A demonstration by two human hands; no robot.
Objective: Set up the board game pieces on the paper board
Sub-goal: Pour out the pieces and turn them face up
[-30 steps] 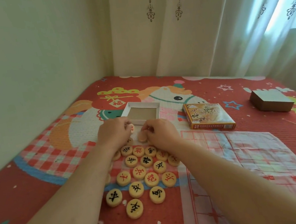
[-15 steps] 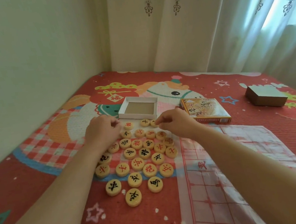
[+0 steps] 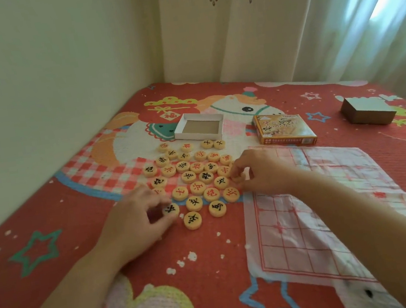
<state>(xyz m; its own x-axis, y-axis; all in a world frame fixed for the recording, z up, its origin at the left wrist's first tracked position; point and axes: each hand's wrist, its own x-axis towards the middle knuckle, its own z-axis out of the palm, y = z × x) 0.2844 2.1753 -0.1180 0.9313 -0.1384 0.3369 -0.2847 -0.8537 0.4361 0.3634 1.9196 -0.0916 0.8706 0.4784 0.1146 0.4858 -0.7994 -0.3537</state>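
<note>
Head view, single entry. Game pieces point(image 3: 195, 176): round wooden discs lettered in red or black, lying flat and face up in a loose cluster on the red patterned bedspread point(image 3: 49, 231). All the discs I can see are on the cloth, just left of the paper board point(image 3: 308, 190). The board is spread flat to the right, its red grid creased, its near left edge close beside the cluster. Left hand point(image 3: 137, 217): at the near left corner of the cluster, palm down, fingers curled. Thumb and forefinger close on a black-lettered disc point(image 3: 170, 209), one on either side of its rim; whether the disc is lifted off the cloth I cannot tell. Right hand point(image 3: 260, 171): at the right margin of the cluster, where cloth meets board, fingers bent inward and bunched. The fingertips point(image 3: 236, 171) pinch a pale disc point(image 3: 237, 179), mostly hidden under them, its lettering not readable. Beyond the cluster stands a shallow white box tray point(image 3: 198, 125), open side up. To the right of the tray lies a printed box lid point(image 3: 284, 130), touching the far edge of the board. A brown block point(image 3: 368, 111) sits well apart at far right. Pale wall point(image 3: 50, 71) on the left, curtain point(image 3: 282, 21) behind.
</note>
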